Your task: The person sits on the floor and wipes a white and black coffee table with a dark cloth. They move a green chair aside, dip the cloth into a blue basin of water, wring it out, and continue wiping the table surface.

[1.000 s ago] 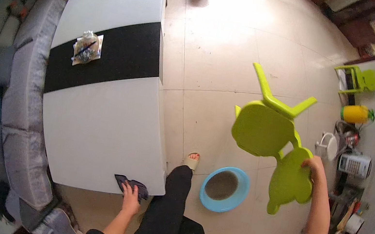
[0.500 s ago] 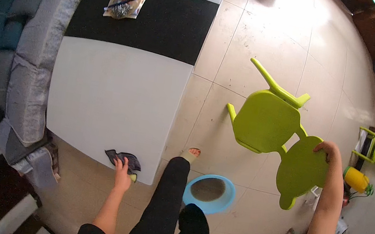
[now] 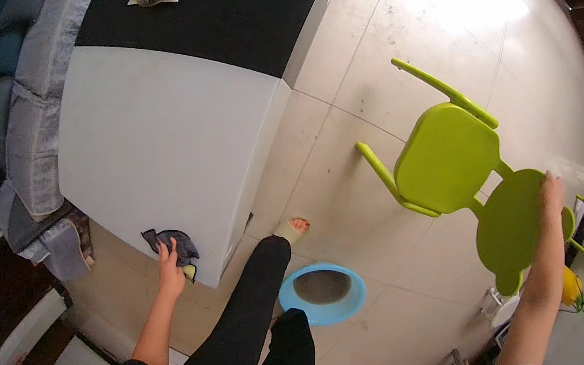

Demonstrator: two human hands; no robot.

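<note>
Down at the near corner of the white surface [image 3: 161, 139], the left hand [image 3: 171, 261] lay flat, fingers spread, pressing on a dark grey cloth [image 3: 170, 241] with a bit of yellow showing just beside it. Off to the other side, the right hand [image 3: 553, 195] rested on the round backrest of a lime-green chair [image 3: 455, 166], fingers laid over its top edge; how tightly they closed could not be told. The chair stood tilted on the tiled floor [image 3: 368, 87]. Between the two arms, a blue basin [image 3: 324, 293] sat near the person's sandalled foot [image 3: 292, 228].
</note>
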